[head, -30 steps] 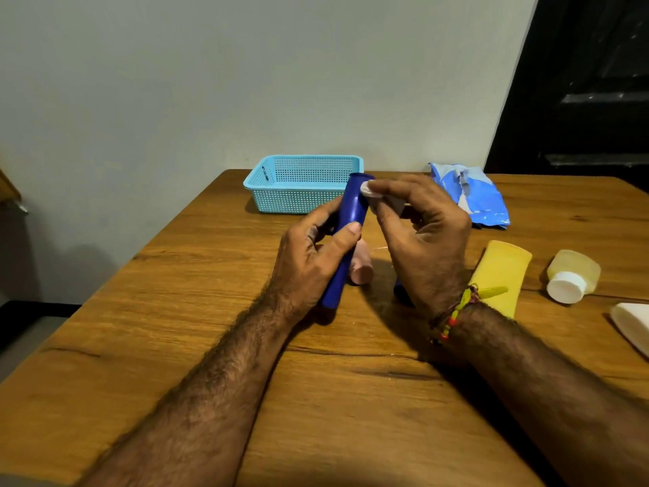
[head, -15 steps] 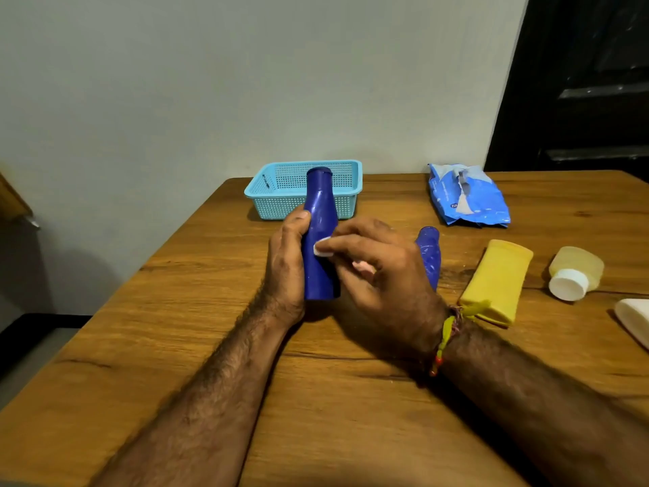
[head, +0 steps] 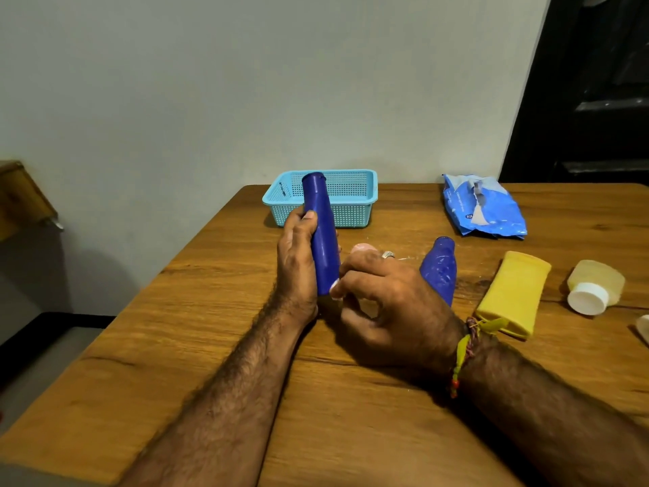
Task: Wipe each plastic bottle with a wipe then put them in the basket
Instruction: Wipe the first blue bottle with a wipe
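left hand (head: 296, 261) grips a dark blue bottle (head: 321, 237), fingers wrapped round its body; bottle near upright, neck tipped slightly away, its top showing in front of the basket (head: 354, 196). right hand (head: 389, 304) curled low against the bottle's base, fingertips pinching a small white wipe (head: 334, 285) to the blue plastic. ring on one right finger, thread band (head: 463, 353) at the right wrist.

landmark: the light blue mesh basket, at the far edge of the wooden surface (head: 210, 346) against the wall. nothing seen inside it from this angle.

nearer than the basket, just behind the right hand: a pink bottle end (head: 363, 247), mostly hidden. right of that, a second blue bottle (head: 439, 268) lying down, neck pointing away. further right of the basket: blue wipe packet (head: 483, 205), torn open on top. nearer than the packet: yellow flat bottle (head: 512, 293) lying down, then a pale yellow bottle with white cap (head: 593, 286) on its side. a white object (head: 643, 328) cut off at the frame's right edge; cannot tell what.
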